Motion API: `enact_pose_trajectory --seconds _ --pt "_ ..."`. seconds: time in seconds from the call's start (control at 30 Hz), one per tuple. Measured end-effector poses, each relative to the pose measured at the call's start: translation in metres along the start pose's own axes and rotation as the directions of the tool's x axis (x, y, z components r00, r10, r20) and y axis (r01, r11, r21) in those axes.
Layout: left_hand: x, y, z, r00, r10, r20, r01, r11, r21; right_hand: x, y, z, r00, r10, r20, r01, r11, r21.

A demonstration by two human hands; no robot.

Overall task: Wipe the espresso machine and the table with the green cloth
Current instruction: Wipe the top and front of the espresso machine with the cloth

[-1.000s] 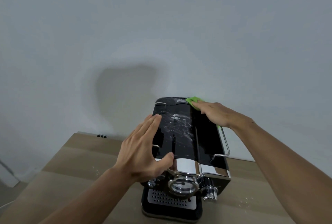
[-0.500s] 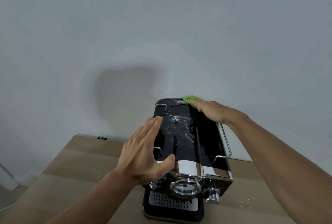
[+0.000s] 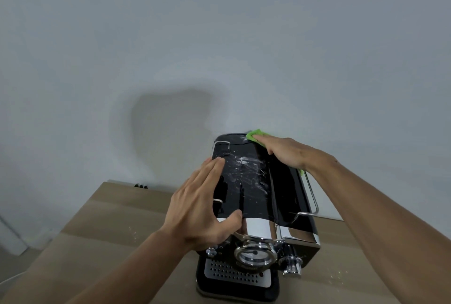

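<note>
A black and chrome espresso machine (image 3: 280, 196) stands on the wooden table (image 3: 102, 235). White smears and specks cover the left half of its glossy top. My right hand (image 3: 285, 152) lies flat on the green cloth (image 3: 252, 135) and presses it against the far right part of the top; only the cloth's far corner and a sliver by my wrist show. My left hand (image 3: 200, 206) rests on the machine's left edge with fingers straight and the thumb across the front of the top.
A plain grey wall rises right behind the machine. White specks lie on the table to the left (image 3: 134, 233) and right (image 3: 339, 277) of the machine. A small dark object (image 3: 141, 186) sits at the table's far edge. A chrome rail (image 3: 312, 196) runs along the machine's right side.
My right hand has slid the green cloth a little further toward the back of the machine's top. My left hand stays in place on the left edge.
</note>
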State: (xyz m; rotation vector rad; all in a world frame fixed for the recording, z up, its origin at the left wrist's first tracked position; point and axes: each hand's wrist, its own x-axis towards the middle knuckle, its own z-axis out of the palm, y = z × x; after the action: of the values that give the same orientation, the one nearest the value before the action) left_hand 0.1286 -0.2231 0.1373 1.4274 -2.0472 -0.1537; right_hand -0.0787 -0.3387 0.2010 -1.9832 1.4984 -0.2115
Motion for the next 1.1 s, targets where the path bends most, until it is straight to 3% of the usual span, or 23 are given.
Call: enact_pose_trajectory --seconds 0.2,0.43,0.7,1.1 --pt "0.001 0.0 -0.001 1.0 -0.001 0.006 0.001 1.0 -0.013 0.008 -0.025 -0.002 0.999 0.01 0.03 -0.008 0.998 -0.064" --pt "-0.001 0.001 -0.002 1.0 0.007 0.008 -0.007 1.0 -0.01 0.003 -0.02 0.006 0.995 -0.1 -0.007 0.099 0.988 -0.122" --pt "0.002 -0.001 -0.001 1.0 0.002 0.009 -0.002 1.0 -0.021 0.026 -0.03 0.006 0.999 0.039 0.015 -0.036 0.988 -0.151" --pt "0.001 0.0 -0.003 1.0 0.015 0.003 -0.015 1.0 -0.012 0.02 -0.034 0.012 1.0 -0.021 0.011 0.022 0.977 -0.21"
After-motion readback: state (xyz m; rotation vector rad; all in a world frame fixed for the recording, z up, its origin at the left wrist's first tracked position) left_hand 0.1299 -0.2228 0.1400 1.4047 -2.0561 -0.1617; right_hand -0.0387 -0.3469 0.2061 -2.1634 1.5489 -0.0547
